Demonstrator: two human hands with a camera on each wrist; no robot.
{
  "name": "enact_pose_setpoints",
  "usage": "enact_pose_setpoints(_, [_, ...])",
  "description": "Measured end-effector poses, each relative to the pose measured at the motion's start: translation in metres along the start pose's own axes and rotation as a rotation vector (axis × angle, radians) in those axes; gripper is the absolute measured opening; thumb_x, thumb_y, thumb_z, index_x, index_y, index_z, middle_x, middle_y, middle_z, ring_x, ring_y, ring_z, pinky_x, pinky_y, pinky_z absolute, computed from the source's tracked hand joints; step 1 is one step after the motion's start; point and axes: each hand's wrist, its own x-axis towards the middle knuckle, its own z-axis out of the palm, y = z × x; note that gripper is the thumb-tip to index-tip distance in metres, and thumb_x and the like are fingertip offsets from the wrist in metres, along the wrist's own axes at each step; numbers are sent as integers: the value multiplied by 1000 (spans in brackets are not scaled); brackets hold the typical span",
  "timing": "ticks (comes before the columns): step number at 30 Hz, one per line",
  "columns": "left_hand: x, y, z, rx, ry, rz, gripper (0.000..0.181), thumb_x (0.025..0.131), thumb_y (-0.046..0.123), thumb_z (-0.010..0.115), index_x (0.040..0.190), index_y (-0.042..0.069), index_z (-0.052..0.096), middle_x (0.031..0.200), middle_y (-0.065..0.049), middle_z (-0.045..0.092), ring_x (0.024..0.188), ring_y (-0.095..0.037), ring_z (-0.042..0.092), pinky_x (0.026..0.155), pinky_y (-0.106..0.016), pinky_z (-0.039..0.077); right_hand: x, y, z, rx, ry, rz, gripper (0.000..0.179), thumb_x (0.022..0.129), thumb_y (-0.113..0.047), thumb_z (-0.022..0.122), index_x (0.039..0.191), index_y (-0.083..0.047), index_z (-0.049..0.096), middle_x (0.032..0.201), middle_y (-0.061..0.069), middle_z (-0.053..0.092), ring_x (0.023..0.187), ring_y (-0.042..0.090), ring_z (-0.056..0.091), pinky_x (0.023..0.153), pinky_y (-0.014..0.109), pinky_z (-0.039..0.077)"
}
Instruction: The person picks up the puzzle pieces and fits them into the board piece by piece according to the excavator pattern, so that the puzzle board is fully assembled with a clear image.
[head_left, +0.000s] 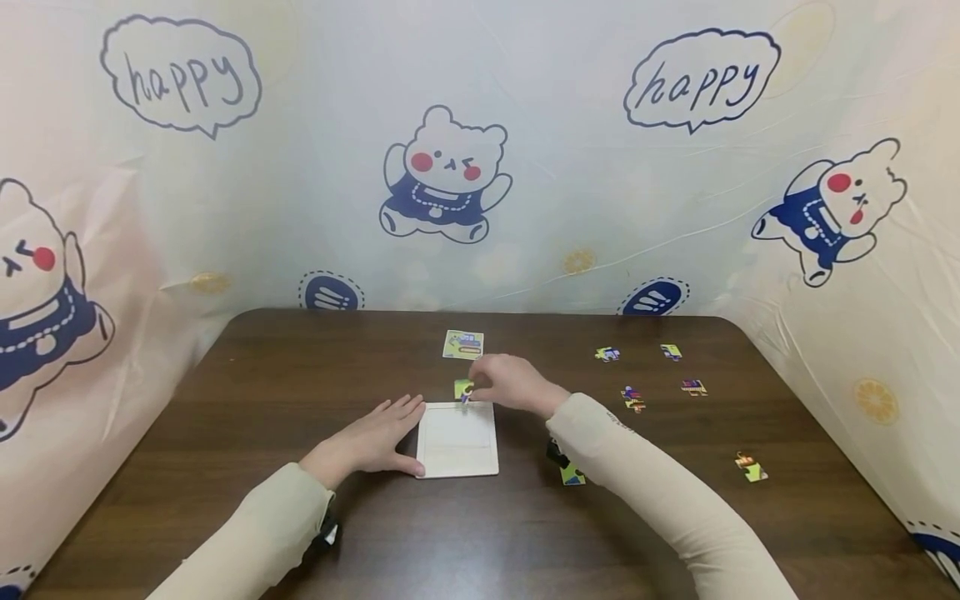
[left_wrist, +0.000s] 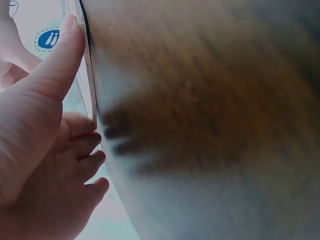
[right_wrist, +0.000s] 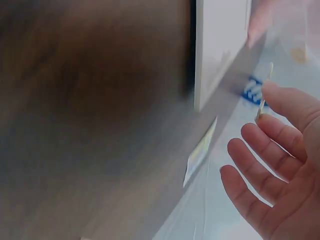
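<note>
My right hand (head_left: 517, 383) pinches a green and yellow jigsaw piece (head_left: 463, 389) between thumb and fingertips, over the far edge of a white puzzle tray (head_left: 457, 446). In the right wrist view the pinched piece (right_wrist: 263, 102) shows edge-on, with the other fingers spread below it. Against the tray's left side rests my left hand (head_left: 378, 437), thumb at the near corner and fingers extended toward the far one. The left wrist view shows the left thumb (left_wrist: 65, 55) along the tray's edge.
Behind the tray lies a square picture card (head_left: 463, 344). Several loose jigsaw pieces (head_left: 632, 398) are spread over the right side of the brown table (head_left: 262, 400). One piece (head_left: 572, 475) is partly covered by my right forearm. A printed cloth (head_left: 562, 208) surrounds the table.
</note>
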Motion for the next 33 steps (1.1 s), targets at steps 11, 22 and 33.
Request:
enact_pose_setpoints(11, [0, -1, 0, 4, 4, 10, 98, 74, 55, 67, 140, -6, 29, 147, -21, 23, 135, -36, 16, 107, -50, 15, 8, -20, 28, -105, -56, -140, 20, 82, -21, 69, 100, -13, 69, 96, -3, 63, 83, 8, 57, 70, 26, 48])
enact_pose_setpoints(22, [-2, 2, -2, 0, -4, -3, 96, 75, 55, 67, 139, -7, 31, 146, -21, 24, 135, -35, 16, 107, -49, 14, 14, -30, 38, -230, 28, -214, 15, 75, -24, 73, 87, -15, 70, 77, -7, 55, 67, 6, 53, 55, 25, 46])
enact_pose_setpoints(33, [-1, 4, -3, -4, -7, -1, 95, 75, 53, 67, 139, -7, 31, 146, -21, 24, 135, -36, 16, 107, -49, 14, 14, -32, 37, -181, 3, -217, 17, 79, -26, 73, 94, -18, 70, 85, -5, 59, 72, 7, 55, 57, 24, 46])
